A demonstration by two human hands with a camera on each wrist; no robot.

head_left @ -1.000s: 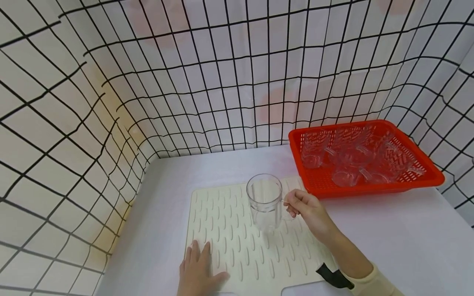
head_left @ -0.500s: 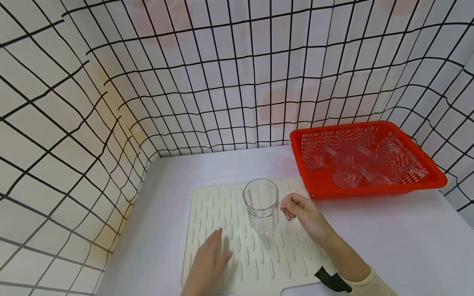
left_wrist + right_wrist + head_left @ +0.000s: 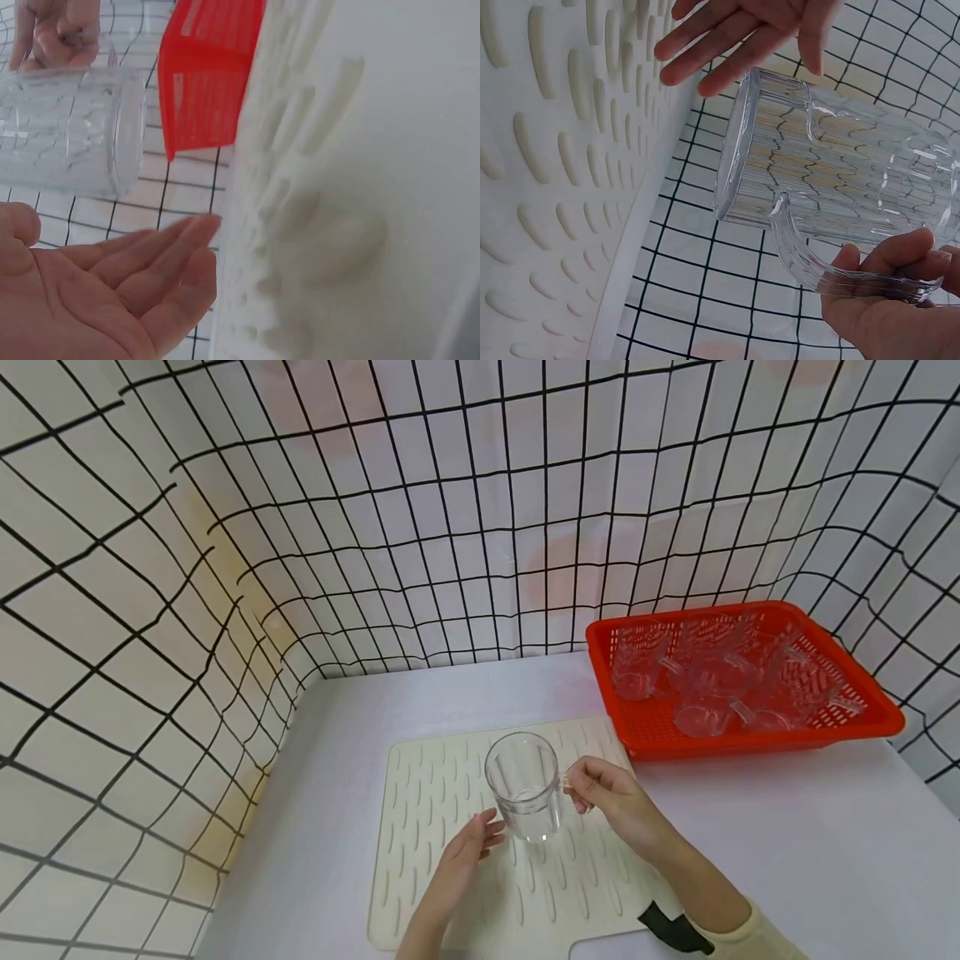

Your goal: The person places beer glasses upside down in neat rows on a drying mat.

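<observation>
A clear glass mug is held upright above a cream ridged mat. My right hand grips the mug by its handle; in the right wrist view the fingers are curled round it. The mug's base hangs apart from the mat in both wrist views. My left hand is just left of the mug, fingers extended and palm turned toward it. In the left wrist view a gap shows between the left hand and the mug; contact cannot be told in the head view.
A red plastic basket with several clear glass mugs lying in it stands at the back right, against the mat's far corner. Black wire grid panels enclose the back and sides of the white table.
My left hand has lifted from the mat's lower left and moved right and up, turning its palm toward the mug. The right hand has shifted the mug slightly left and nearer.
</observation>
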